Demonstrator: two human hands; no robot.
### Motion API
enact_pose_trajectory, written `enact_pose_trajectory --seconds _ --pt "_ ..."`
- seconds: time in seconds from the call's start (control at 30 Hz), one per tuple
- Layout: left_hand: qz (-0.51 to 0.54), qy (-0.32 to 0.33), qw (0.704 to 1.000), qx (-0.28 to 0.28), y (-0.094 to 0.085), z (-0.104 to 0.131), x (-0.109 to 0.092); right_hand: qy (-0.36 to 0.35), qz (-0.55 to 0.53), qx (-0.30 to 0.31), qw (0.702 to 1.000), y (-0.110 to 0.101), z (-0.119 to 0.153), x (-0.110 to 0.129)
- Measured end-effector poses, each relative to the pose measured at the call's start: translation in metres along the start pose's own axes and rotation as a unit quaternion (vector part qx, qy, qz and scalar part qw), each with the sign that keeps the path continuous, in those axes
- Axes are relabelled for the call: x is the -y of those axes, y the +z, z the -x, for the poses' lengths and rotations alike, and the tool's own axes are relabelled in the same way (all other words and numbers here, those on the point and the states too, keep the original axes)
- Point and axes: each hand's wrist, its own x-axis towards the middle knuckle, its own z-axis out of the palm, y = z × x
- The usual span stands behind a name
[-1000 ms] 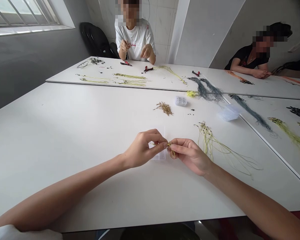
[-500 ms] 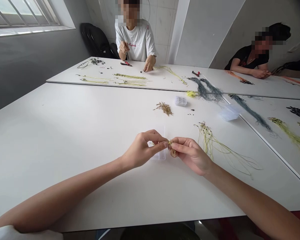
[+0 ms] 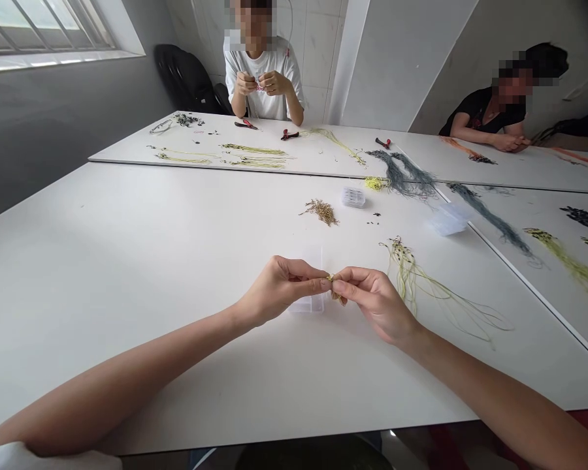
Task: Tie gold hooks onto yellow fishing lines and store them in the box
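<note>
White tables (image 3: 127, 261) fill a grey-walled room, cords (image 3: 436, 294) strewn about; above the nearest, the left hand (image 3: 279, 290) and right hand (image 3: 377, 303) pinch a small gold piece (image 3: 334, 287) together, fingertips closed narrowly.

1. The room is bright with soft daylight from the window (image 3: 44, 29) at upper left.
2. The white bench (image 3: 127, 261) reflects evenly, with a pale sheen across its left half and no harsh glare.
3. Shadows are faint: a soft grey patch lies under the left hand (image 3: 279, 290) and right hand (image 3: 377, 303).
4. Wide-lens distortion bends the bench edges and stretches the forearms toward the lower corners.
5. Focus is sharp at centre; both faces at the far side are pixelated.
</note>
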Motion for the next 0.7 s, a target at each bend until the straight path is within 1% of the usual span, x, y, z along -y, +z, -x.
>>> enact_pose_trajectory --seconds 0.13,0.4,0.7 --pt "0.025 -0.012 0.999 0.017 0.002 0.0 -0.002 -0.013 0.009 -0.004 1.0 0.001 0.0 0.0" --pt "0.032 -0.016 0.999 0.012 0.003 0.0 -0.002 -0.021 0.024 -0.022 0.999 0.002 0.001 -0.001" --pt "0.02 -0.008 0.999 -0.029 0.01 0.001 0.008 -0.032 0.022 -0.048 0.998 0.004 0.001 -0.003"
